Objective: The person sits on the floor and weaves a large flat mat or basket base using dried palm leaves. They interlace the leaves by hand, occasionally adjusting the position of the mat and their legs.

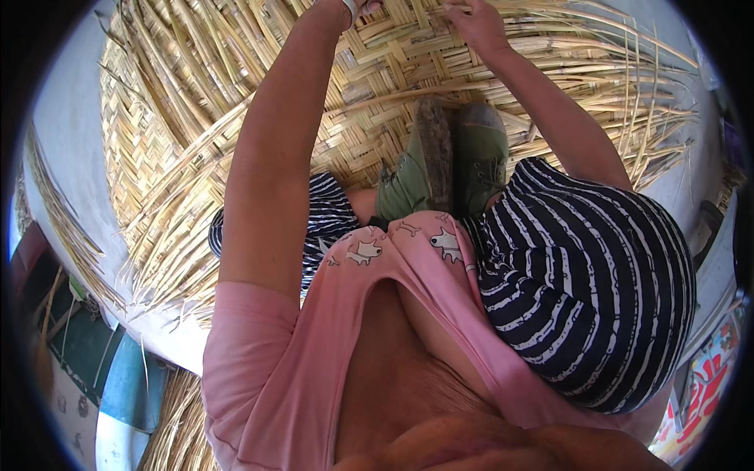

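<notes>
Right hand (479, 23) reaches forward, half-curled; left hand (367, 7) too, cropped, openness unclear — woven mat (404, 55) between them — I cannot tell either's hold.

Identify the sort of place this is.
Probably an informal weaving area: a partly woven mat, long strips fanning out at right, and a bundle of stalks at lower left.

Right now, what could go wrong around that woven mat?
Loose strips fan out by the right forearm; their ends might scratch it. Strip edges could also nick the bare right hand. The green shoes rest on the woven mat and might crush or shift strips.
</notes>
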`<state>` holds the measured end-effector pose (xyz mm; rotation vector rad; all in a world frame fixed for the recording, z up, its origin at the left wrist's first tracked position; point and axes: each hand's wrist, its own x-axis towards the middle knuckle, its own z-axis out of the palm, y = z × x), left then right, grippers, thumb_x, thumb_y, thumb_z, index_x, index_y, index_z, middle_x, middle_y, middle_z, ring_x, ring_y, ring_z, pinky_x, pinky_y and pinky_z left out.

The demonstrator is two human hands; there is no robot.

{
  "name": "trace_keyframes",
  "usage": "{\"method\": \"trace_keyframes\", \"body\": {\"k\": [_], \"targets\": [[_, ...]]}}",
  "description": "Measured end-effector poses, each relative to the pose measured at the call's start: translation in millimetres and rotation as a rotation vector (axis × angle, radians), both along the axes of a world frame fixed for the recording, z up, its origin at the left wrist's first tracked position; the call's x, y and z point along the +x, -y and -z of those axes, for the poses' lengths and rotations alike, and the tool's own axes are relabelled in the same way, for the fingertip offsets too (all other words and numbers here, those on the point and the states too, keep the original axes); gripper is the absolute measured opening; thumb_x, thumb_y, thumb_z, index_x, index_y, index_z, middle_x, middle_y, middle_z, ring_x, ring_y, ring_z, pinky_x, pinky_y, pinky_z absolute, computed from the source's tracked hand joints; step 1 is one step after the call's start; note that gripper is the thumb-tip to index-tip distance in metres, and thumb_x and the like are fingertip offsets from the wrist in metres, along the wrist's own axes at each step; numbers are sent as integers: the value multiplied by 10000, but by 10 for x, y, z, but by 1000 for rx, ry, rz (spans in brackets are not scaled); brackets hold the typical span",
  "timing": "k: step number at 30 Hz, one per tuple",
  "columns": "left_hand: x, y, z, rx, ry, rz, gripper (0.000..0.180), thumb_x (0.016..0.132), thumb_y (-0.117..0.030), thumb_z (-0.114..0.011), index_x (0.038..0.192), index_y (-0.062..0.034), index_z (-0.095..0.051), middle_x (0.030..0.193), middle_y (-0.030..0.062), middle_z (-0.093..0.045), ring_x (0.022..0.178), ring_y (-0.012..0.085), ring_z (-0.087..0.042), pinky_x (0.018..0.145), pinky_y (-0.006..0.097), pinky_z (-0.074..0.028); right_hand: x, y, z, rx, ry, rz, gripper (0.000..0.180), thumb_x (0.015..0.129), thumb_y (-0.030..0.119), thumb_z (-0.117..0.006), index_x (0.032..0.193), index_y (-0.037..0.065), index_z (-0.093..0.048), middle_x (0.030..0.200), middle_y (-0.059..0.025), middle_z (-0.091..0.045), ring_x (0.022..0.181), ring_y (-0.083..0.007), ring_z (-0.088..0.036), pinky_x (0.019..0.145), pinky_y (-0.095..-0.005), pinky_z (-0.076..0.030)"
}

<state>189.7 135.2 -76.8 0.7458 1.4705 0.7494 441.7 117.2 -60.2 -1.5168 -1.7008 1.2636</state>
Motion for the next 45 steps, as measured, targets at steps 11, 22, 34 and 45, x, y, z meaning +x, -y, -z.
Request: {"method": "trace_keyframes", "body": {"k": [11,22,34,45], "targets": [[222,193,-147,160,-558,-68,248,877,-164,-735,1042,15,-691,825,160,-710,664,279,-677,612,386,-542,41,-62,107,117,140,-63,296,857,300,-728,996,45,-671,793,-123,-723,703,-210,-707,614,-354,-540],[290,573,-57,512,-623,-202,205,904,-156,-664,1006,20,-683,873,168,-718,803,303,-692,718,408,-546,-84,23,-395,33,332,-111,235,885,310,-623,997,115,-692,899,-158,-718,839,-321,-694,724,-438,-531],[364,1477,2,637,-1374,315,476,950,-349,-555,1375,-135,-552,1457,53,-485,1419,257,-364,1111,507,-313,-134,246,-386,360,1056,-751,524,938,106,-540,1445,46,-421,955,-168,-706,847,-290,-705,685,-429,-568],[-258,2553,-500,130,-638,-325,425,962,-313,-619,1311,-71,-603,1294,154,-636,1232,295,-590,956,467,-512,-73,353,-268,486,1102,-773,658,915,81,-481,1539,81,-274,1108,-214,-660,940,-367,-674,700,-503,-540]]}}
